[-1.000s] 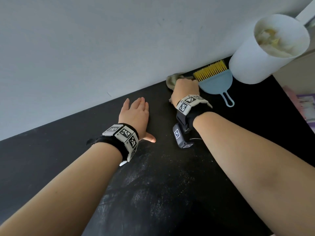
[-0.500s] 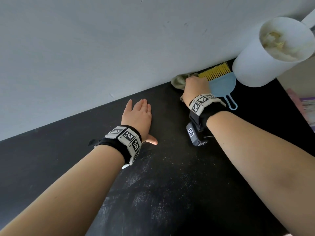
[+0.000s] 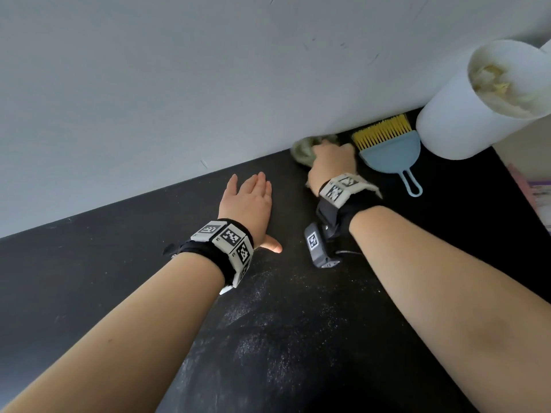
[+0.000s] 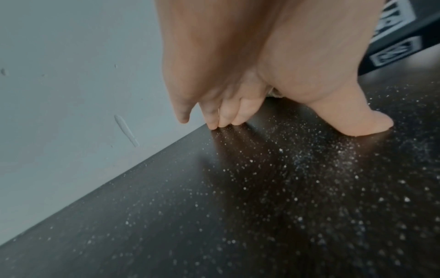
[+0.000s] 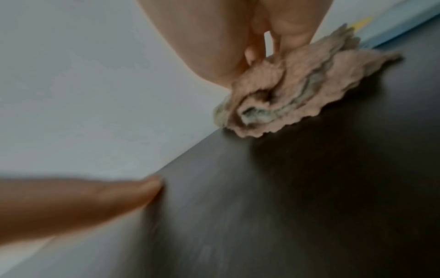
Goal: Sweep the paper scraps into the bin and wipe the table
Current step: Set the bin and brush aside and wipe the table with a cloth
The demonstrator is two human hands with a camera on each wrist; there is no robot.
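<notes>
R hand (image 3: 332, 163) grasps a bunched-up cloth (image 3: 304, 150) and presses it on the black table (image 3: 298, 338) right at the wall (image 3: 208, 70) – fingers curled over it. L hand (image 3: 249, 205) released, flat on the table w/ fingers straight, thumb out. Blue dustpan (image 3: 392, 155) w/ yellow brush just beside the cloth; white bin (image 3: 465, 114) next to it holds paper scraps (image 3: 492, 79). Fine white dust specks across the table.

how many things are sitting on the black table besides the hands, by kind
bin, white, scraps inside: 1
dustpan, blue: 1
brush, yellow bristles, lying on the dustpan: 1
cloth, under the right hand: 1
total: 4
</notes>
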